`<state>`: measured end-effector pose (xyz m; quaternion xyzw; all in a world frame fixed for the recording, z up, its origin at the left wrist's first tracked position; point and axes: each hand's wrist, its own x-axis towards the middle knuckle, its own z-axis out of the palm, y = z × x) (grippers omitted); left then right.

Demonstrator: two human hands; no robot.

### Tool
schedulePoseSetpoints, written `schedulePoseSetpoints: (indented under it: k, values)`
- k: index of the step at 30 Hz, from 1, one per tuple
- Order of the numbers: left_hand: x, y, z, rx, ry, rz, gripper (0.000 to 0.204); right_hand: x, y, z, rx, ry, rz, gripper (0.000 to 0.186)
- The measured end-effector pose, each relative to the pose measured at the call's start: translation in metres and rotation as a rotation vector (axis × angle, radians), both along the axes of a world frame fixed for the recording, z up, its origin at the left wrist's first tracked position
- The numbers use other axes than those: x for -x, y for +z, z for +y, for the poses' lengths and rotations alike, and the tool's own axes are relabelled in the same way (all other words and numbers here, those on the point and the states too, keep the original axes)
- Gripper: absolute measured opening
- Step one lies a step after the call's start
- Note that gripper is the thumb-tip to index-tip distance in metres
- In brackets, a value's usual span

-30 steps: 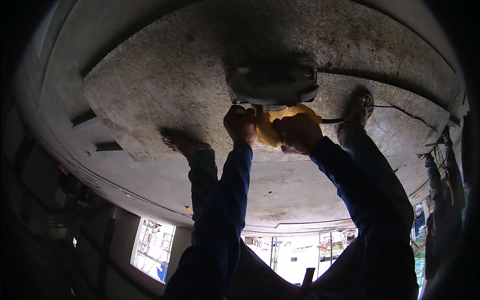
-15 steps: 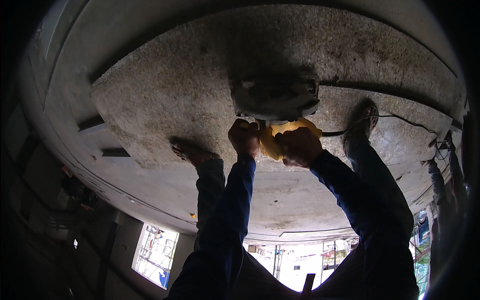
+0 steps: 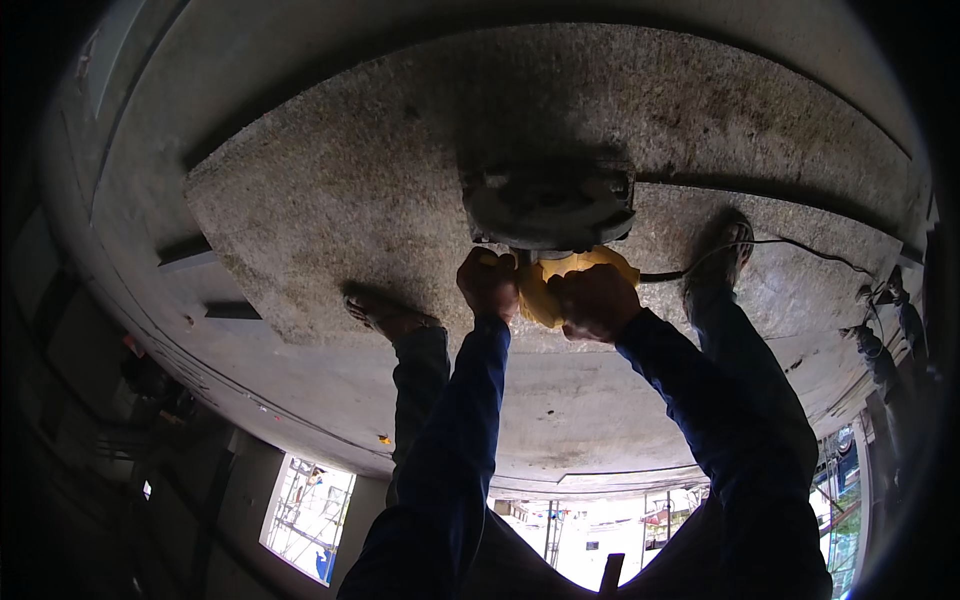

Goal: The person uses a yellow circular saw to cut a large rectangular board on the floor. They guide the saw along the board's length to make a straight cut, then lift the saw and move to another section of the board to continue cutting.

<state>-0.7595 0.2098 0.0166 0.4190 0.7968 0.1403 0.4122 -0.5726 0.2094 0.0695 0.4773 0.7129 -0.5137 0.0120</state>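
Observation:
A circular saw with a dark round guard (image 3: 550, 208) and a yellow body (image 3: 610, 264) rests on a large, rough, speckled board (image 3: 330, 190). My right hand (image 3: 596, 302) is closed around the yellow handle. Beside it, my left hand (image 3: 489, 284) is closed on the front of the saw, on what looks like a small knob; its fingers mostly hide that part. The blade cannot be seen under the guard. A dark cut line (image 3: 770, 195) runs through the board from the saw toward the right edge.
A black power cord (image 3: 800, 247) trails right from the saw, past my right foot (image 3: 735, 245). My left foot (image 3: 390, 318) also stands on the board. Dark bars (image 3: 232, 307) stick out from under its left side. Another person's limbs (image 3: 880, 350) show at the far right.
The saw has crept slightly left along the board with both hands still on it. The view has tipped a little, and the person at the far right has shifted slightly.

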Motion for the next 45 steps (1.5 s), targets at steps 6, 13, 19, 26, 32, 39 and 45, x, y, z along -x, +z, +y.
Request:
schedulePoseSetpoints:
  k: [6,13,19,26,32,39,45]
  values:
    - [0.02,-0.03,-0.01,-0.077,-0.116,-0.181,0.014,-0.003,-0.004,-0.002,0.089,-0.089,0.019,0.022]
    - [0.033,-0.036,-0.011,-0.017,-0.061,-0.169,0.017,0.002,0.001,0.007,0.267,-0.051,-0.047,0.027]
    - [0.024,-0.033,-0.01,-0.227,-0.373,0.005,0.022,-0.002,-0.001,0.003,0.2,-0.03,-0.019,0.027]
    - [0.004,-0.006,0.0,-0.076,-0.111,0.003,0.011,-0.003,0.008,0.012,0.148,0.039,-0.036,0.03]
    - [0.003,-0.003,0.003,-0.013,-0.024,-0.064,0.013,-0.002,0.008,0.013,0.104,0.009,-0.033,0.021]
    - [0.006,-0.009,0.0,0.015,0.085,-0.09,0.013,-0.001,0.007,0.013,0.107,-0.029,-0.019,0.021]
    - [0.01,-0.01,-0.001,0.018,0.104,-0.086,0.013,0.003,0.006,0.014,0.103,-0.038,0.01,0.021]
